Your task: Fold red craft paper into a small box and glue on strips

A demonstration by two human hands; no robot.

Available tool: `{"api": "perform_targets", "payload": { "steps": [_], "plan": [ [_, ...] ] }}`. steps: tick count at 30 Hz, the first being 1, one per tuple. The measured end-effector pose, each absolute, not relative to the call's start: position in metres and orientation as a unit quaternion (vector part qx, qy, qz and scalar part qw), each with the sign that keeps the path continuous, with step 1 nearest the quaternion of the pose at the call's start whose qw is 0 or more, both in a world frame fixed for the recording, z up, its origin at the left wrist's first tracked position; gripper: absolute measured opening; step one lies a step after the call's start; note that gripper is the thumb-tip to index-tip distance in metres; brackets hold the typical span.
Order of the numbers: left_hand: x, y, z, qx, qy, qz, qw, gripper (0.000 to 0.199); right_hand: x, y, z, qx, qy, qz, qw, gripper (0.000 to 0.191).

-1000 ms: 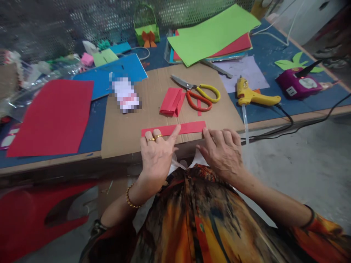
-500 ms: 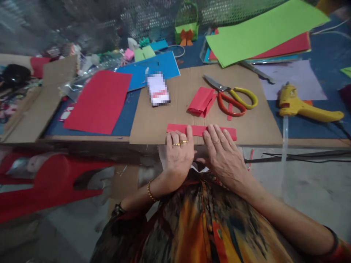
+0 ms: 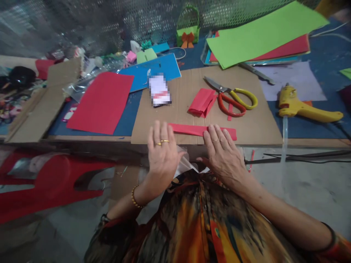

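A long folded red paper strip (image 3: 189,129) lies along the front edge of a cardboard sheet (image 3: 181,95). On its right end rests my right hand (image 3: 223,151), laid flat with fingers stretched out. My left hand (image 3: 163,149), wearing two rings, is open at the strip's left end, fingers straight and slightly blurred; whether it still touches the paper I cannot tell. Behind the strip lies a folded red paper piece (image 3: 202,102). Scissors (image 3: 233,95) with one red and one yellow handle loop lie beside it, over a small red paper scrap (image 3: 229,112).
A yellow glue gun (image 3: 304,106) lies at the right. Green paper (image 3: 263,36) tops a stack behind. A phone (image 3: 159,90), a red sheet (image 3: 101,104) and a blue sheet (image 3: 161,69) are to the left. A green paper basket (image 3: 188,31) stands at the back.
My left hand has slid left along the strip to its left end, its fingers straightening. My right hand has stayed in place on the right end.
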State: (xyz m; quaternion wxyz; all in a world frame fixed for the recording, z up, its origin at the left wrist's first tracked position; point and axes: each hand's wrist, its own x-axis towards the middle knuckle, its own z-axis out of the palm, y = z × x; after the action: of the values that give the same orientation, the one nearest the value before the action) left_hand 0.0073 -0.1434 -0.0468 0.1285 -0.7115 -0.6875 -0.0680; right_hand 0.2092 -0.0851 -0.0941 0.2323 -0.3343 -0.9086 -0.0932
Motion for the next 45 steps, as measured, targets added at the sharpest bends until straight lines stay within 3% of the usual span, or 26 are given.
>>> {"api": "perform_targets", "payload": {
  "steps": [5,13,16,21,24,31,37,41,45],
  "plan": [
    [0.033,-0.129,-0.066,-0.834,-0.532,-0.06,0.132,0.087,0.208,-0.083,-0.094,-0.332,-0.908,-0.112,0.232,0.07],
    [0.015,-0.151,-0.062,-0.774,-0.623,-0.034,0.106,0.09,0.227,-0.094,-0.096,-0.364,-0.901,-0.095,0.216,0.078],
    [0.009,-0.155,-0.056,-0.765,-0.633,-0.051,0.11,0.078,0.241,-0.096,-0.091,-0.361,-0.896,-0.097,0.239,0.074],
    [-0.003,-0.136,-0.048,-0.783,-0.58,-0.127,0.183,0.047,0.247,-0.078,-0.062,-0.354,-0.903,-0.102,0.222,0.034],
    [-0.013,-0.12,-0.039,-0.797,-0.549,-0.137,0.214,0.029,0.245,-0.062,-0.047,-0.337,-0.908,-0.13,0.211,0.029],
    [-0.02,-0.103,-0.026,-0.835,-0.499,-0.093,0.211,0.033,0.241,-0.05,-0.029,-0.235,-0.935,-0.207,0.168,0.024],
    [-0.016,-0.097,-0.023,-0.851,-0.455,-0.044,0.259,0.042,0.229,-0.057,-0.021,-0.257,-0.928,-0.243,0.117,0.029],
    [-0.016,-0.091,-0.021,-0.857,-0.441,-0.041,0.264,0.041,0.226,-0.051,-0.021,-0.248,-0.93,-0.24,0.129,0.028],
    [-0.018,-0.087,-0.024,-0.848,-0.488,-0.074,0.193,0.033,0.227,-0.043,-0.024,-0.28,-0.927,-0.186,0.167,0.026]
  ]
}}
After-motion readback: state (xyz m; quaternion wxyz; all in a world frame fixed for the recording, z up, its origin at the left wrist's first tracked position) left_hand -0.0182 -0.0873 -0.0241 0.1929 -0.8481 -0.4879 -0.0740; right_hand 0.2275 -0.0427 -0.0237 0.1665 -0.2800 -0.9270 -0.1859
